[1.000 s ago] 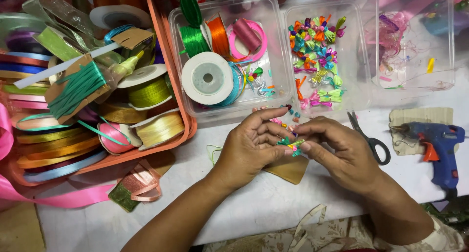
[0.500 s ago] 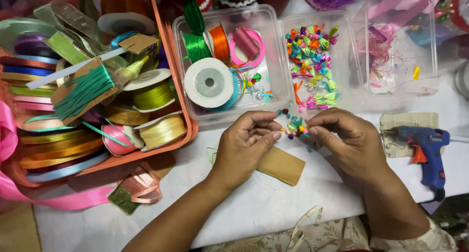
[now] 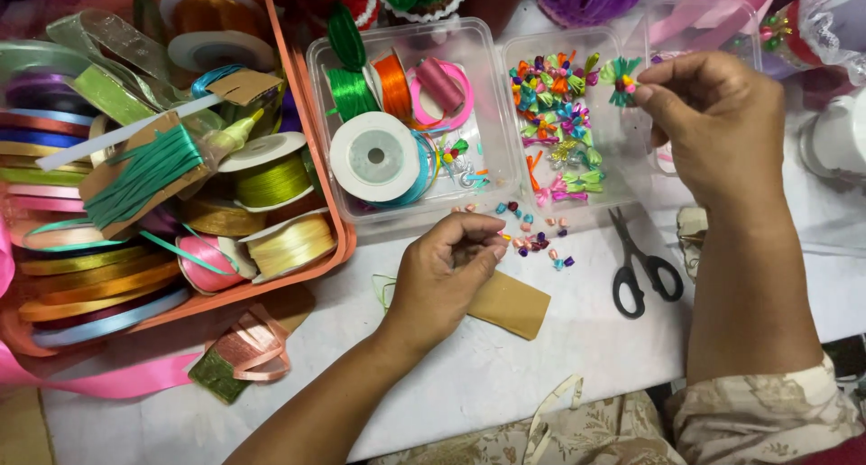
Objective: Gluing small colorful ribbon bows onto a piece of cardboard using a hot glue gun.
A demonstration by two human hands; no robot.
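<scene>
Green spiky ribbon flower [image 3: 621,75] is pinched in right hand [image 3: 717,127] fingertips above clear plastic box [image 3: 603,194] of multicoloured ribbon flowers [image 3: 552,113]; left hand [image 3: 444,276], curled shut, pinches tiny folded ribbon buds [image 3: 534,241] on white table [image 3: 505,375].

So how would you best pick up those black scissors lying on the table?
Probably by the looped handles. The black scissors lie flat and closed on the white table, blades pointing toward the clear trays, handles toward the person. Coming from the near side, fingers slip into the loops, away from the tips.
</scene>
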